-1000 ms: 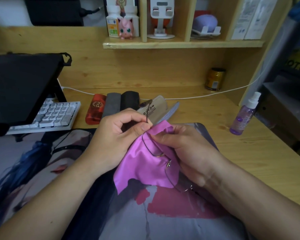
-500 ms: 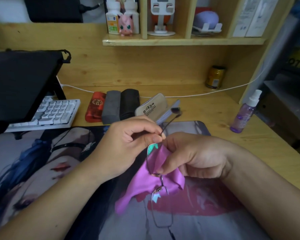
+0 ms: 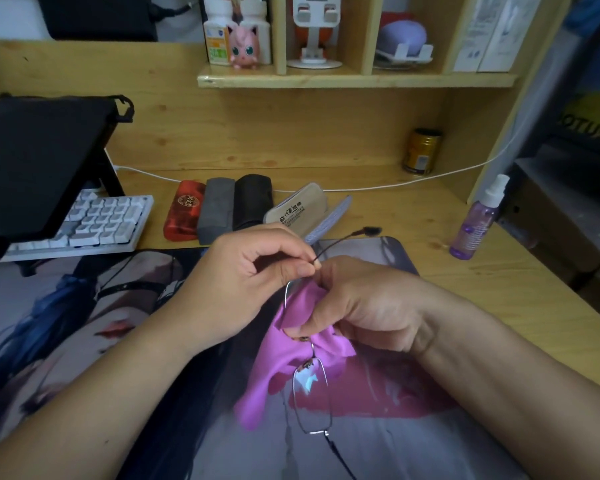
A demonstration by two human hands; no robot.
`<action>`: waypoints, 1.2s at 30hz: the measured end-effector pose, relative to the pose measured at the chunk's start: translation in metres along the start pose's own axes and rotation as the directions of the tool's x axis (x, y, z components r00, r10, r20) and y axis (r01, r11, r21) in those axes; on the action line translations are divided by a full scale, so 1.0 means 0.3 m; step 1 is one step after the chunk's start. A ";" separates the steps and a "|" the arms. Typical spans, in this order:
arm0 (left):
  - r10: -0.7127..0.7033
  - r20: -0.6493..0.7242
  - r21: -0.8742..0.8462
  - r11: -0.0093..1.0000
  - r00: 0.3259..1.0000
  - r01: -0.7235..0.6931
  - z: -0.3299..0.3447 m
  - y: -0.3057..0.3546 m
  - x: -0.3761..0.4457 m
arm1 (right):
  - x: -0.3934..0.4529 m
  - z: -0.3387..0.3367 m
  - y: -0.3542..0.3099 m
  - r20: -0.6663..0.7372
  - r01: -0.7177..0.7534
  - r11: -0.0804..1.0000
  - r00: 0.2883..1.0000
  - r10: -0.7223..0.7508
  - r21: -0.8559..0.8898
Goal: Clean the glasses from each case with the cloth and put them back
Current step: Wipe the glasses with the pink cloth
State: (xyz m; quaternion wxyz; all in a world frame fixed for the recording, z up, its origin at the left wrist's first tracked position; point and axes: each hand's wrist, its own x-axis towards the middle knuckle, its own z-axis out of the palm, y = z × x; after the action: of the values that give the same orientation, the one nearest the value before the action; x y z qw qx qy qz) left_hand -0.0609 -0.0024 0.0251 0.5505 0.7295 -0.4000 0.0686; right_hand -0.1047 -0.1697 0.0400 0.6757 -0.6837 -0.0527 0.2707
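Purple cloth pinched round one lens in our right hand, left hand pinching the glasses at the temple, open case just beyond.

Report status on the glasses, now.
Left hand pinches glasses by the temple. Right hand rubs one lens with cloth. Beige case open; nothing in the way.

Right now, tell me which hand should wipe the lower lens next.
Right. The right hand already pinches the cloth on the upper lens, just above the bare lower lens. The left hand pinches the temple arm, steadying the glasses.
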 end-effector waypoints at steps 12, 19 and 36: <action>-0.060 -0.113 -0.070 0.996 0.992 0.052 0.000 -0.026 0.011 | 0.020 -0.011 0.009 -0.215 0.210 0.941 0.964 -0.155 0.266; -0.039 -0.211 -0.125 0.992 0.977 0.012 -0.013 -0.052 0.013 | 0.027 -0.013 0.007 -0.349 0.339 0.881 0.911 -0.220 0.330; 0.041 -0.380 -0.030 0.998 0.924 -0.056 -0.035 -0.045 0.012 | -0.076 -0.230 -0.097 -0.430 -0.364 0.277 0.456 -0.779 -0.889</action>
State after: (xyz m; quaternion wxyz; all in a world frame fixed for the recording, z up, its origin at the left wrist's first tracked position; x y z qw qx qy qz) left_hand -0.0459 0.0058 0.0209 0.6300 0.6813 -0.3053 0.2139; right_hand -0.0849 -0.2390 0.0704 0.0999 -0.9449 0.0314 -0.3103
